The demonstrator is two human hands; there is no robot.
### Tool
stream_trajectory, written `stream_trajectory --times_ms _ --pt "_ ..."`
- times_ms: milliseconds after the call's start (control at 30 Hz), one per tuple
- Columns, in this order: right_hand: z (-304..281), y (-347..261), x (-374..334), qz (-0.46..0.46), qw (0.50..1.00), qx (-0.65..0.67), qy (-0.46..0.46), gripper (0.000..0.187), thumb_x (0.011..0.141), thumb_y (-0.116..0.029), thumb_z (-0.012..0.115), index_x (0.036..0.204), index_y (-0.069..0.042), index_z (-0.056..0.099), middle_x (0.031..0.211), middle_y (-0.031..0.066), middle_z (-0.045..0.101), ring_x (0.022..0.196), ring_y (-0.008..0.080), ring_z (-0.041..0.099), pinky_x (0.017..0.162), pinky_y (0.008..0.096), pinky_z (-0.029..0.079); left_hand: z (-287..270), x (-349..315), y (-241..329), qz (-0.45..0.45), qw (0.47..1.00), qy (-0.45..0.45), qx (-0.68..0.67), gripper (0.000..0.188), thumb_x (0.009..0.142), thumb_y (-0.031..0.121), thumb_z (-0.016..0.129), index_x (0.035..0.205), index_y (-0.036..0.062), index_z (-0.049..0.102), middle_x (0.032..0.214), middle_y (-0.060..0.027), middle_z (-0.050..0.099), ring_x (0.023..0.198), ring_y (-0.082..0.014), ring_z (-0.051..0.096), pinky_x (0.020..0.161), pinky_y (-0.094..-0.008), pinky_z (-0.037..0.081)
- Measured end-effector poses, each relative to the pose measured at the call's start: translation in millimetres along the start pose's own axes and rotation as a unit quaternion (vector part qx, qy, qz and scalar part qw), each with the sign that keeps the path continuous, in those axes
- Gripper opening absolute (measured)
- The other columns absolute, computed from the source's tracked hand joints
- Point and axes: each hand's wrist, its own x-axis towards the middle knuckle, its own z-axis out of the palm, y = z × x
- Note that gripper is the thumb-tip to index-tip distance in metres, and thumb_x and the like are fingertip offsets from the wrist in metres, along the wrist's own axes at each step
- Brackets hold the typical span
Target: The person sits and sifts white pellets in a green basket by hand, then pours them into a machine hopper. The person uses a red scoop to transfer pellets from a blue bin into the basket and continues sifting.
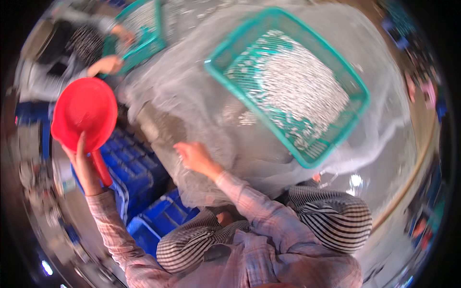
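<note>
My left hand holds a red plastic dipper at its neck, out to the left above some blue crates. The dipper's round bowl faces up, and no load shows in it. Its red handle slants down past my wrist. Over the near left edge of a translucent sheet is my right hand, blurred, its fingers loosely bent and apart, with nothing visible in them. Beyond it, a green slatted plastic basket rests on the sheet. Many small whitish pieces lie in the basket, too smeared to name.
Blue crates stand at lower left, beside my checked-cloth knees. At the upper left a co-worker's hands are at another green basket with whitish pieces. A few loose pieces lie on the sheet.
</note>
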Motion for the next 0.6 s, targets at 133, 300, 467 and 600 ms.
stream_trajectory --times_ms 133,300,467,600 --pt "16.7 -14.0 -3.1 -0.061 0.998 0.016 0.013 0.018 0.086 -0.012 0.058 0.1 -0.008 0.068 0.083 0.0181 0.067 0.075 0.0355 0.064 0.067 0.0429 0.051 -190.0 -22.1 15.2 0.047 0.951 0.219 0.211 0.074 0.084 0.017 0.07 0.145 0.009 0.028 0.137 -0.0105 0.044 0.118 -0.0224 0.051 0.084 -0.0355 0.05" --pt "27.2 32.3 -39.0 -0.101 0.946 -0.292 -0.094 0.037 0.088 -0.021 0.058 0.123 -0.014 0.058 0.126 0.0126 0.056 0.117 0.0317 0.049 0.098 0.0472 0.039 -342.3 -19.2 -77.3 0.015 0.902 0.232 0.363 0.09 0.068 0.025 0.083 0.142 0.0075 0.034 0.123 -0.0197 0.054 0.107 -0.0269 0.059 0.076 -0.0343 0.055" --pt "31.1 94.2 -71.0 -0.095 0.872 -0.444 -0.184 0.052 0.089 -0.025 0.055 0.139 -0.017 0.044 0.148 0.0103 0.036 0.138 0.0341 0.027 0.112 0.0561 0.016 -354.7 -20.4 -212.7 -0.134 0.77 0.127 0.61 0.092 0.059 0.03 0.085 0.139 0.0357 0.04 0.12 -0.019 0.044 0.106 -0.0386 0.056 0.091 -0.0456 0.05" --pt "23.2 106.7 -69.2 -0.089 0.834 -0.515 -0.177 0.055 0.088 -0.022 0.055 0.142 -0.018 0.041 0.152 0.0082 0.03 0.141 0.0328 0.023 0.114 0.0547 0.014 -310.2 13.0 -289.2 -0.116 0.704 -0.017 0.701 0.094 0.058 0.024 0.084 0.14 0.0379 0.038 0.122 -0.0133 0.042 0.109 -0.0356 0.051 0.085 -0.045 0.054"
